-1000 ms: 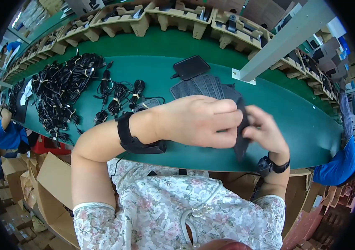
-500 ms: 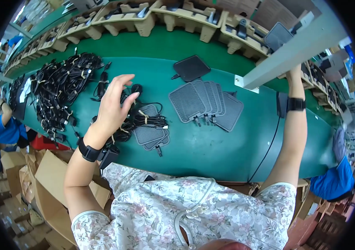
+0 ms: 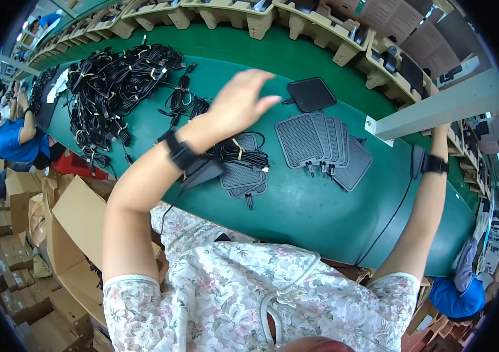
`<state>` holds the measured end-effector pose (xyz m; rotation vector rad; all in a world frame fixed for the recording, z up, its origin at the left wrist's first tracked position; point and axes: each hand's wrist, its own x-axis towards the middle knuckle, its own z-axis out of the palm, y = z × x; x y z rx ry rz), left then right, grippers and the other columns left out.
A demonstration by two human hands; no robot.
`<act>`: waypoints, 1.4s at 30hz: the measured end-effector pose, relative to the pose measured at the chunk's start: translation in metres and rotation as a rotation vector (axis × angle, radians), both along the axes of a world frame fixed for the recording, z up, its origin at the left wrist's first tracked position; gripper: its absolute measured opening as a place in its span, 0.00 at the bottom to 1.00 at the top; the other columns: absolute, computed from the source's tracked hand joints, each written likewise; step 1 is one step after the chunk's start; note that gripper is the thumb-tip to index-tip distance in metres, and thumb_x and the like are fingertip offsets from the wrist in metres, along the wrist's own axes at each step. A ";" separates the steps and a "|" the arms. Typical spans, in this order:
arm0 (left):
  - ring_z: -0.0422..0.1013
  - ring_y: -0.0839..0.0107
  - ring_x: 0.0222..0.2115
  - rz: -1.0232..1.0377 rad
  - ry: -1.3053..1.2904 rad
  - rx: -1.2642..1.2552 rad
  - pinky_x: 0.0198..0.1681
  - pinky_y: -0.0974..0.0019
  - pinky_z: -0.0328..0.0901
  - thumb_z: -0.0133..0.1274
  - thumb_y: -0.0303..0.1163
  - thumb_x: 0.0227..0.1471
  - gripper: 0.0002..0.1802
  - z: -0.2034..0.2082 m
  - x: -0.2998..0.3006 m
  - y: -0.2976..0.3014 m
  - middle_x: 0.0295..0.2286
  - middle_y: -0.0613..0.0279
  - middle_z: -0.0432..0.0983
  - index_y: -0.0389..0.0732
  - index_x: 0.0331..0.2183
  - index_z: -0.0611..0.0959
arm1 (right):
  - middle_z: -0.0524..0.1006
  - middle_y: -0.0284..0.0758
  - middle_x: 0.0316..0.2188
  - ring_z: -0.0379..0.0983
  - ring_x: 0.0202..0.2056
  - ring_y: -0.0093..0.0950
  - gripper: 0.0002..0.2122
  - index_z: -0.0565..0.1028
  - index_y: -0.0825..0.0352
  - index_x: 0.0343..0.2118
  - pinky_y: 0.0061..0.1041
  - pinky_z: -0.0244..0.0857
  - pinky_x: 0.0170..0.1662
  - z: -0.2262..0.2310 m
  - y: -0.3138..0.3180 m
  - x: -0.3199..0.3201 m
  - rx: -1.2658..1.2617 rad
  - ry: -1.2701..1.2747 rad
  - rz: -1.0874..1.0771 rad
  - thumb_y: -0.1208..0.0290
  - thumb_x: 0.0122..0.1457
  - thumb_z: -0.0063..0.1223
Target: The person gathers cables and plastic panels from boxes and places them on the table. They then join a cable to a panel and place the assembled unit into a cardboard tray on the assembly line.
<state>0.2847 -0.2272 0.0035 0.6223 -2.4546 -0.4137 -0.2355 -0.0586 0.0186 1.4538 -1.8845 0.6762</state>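
My left hand (image 3: 239, 101) hangs over the table with thumb and fingers apart, holding nothing. It is between the bundled black cables (image 3: 126, 76) and a smooth black square pad (image 3: 311, 94). A fanned row of several grey mesh pads (image 3: 299, 139) lies to its right. Nearer me, a tied black cable bundle (image 3: 239, 154) rests on other grey pads (image 3: 240, 177). My right arm reaches far right, and my right hand (image 3: 440, 124) is mostly hidden behind a slanted metal post. A dark flat pad (image 3: 412, 75) sits in the tray beyond that post.
The pale metal post (image 3: 455, 102) crosses the far right of the green table (image 3: 296, 211). Moulded cardboard trays (image 3: 320, 29) line the far side. Open cartons (image 3: 79, 223) stand at lower left. A co-worker in blue (image 3: 21, 138) is at the left, another (image 3: 459, 293) at the right.
My left hand has moved right, away from the cables. The view has shifted, so the table's things appear further right. The grey pad seen raised beside the post no longer shows there.
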 end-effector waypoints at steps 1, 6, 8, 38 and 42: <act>0.65 0.53 0.45 -0.047 -0.030 0.031 0.47 0.56 0.61 0.56 0.46 0.45 0.30 -0.008 -0.022 0.001 0.41 0.47 0.70 0.34 0.43 0.72 | 0.74 0.40 0.30 0.71 0.34 0.36 0.17 0.72 0.74 0.39 0.31 0.63 0.41 0.004 0.019 0.001 -0.209 -0.453 -0.055 0.62 0.58 0.49; 0.64 0.52 0.44 0.060 -0.322 0.012 0.47 0.56 0.60 0.60 0.47 0.40 0.36 -0.023 -0.088 -0.005 0.41 0.46 0.69 0.34 0.46 0.71 | 0.69 0.27 0.25 0.61 0.24 0.14 0.10 0.71 0.70 0.35 0.14 0.56 0.27 0.037 0.073 0.149 -0.716 -0.659 0.073 0.66 0.60 0.48; 0.65 0.53 0.42 0.091 -0.238 0.017 0.45 0.57 0.61 0.61 0.43 0.40 0.33 -0.031 -0.092 -0.013 0.39 0.47 0.70 0.33 0.45 0.71 | 0.68 0.26 0.25 0.59 0.24 0.12 0.07 0.71 0.68 0.34 0.12 0.54 0.26 0.045 0.073 0.215 -0.565 -0.758 0.220 0.69 0.61 0.46; 0.67 0.58 0.42 0.328 0.224 0.155 0.45 0.62 0.62 0.55 0.28 0.45 0.19 0.004 0.166 -0.031 0.39 0.53 0.70 0.36 0.41 0.73 | 0.74 0.48 0.36 0.71 0.38 0.36 0.27 0.68 0.79 0.44 0.30 0.63 0.40 -0.001 -0.229 0.077 0.013 -0.573 -0.116 0.56 0.53 0.54; 0.67 0.57 0.39 0.294 0.055 0.095 0.42 0.61 0.63 0.56 0.30 0.45 0.15 -0.003 0.168 -0.036 0.36 0.55 0.71 0.36 0.37 0.75 | 0.72 0.53 0.42 0.68 0.45 0.44 0.26 0.71 0.74 0.43 0.35 0.62 0.47 0.009 -0.224 0.068 0.371 -0.350 -0.268 0.53 0.51 0.54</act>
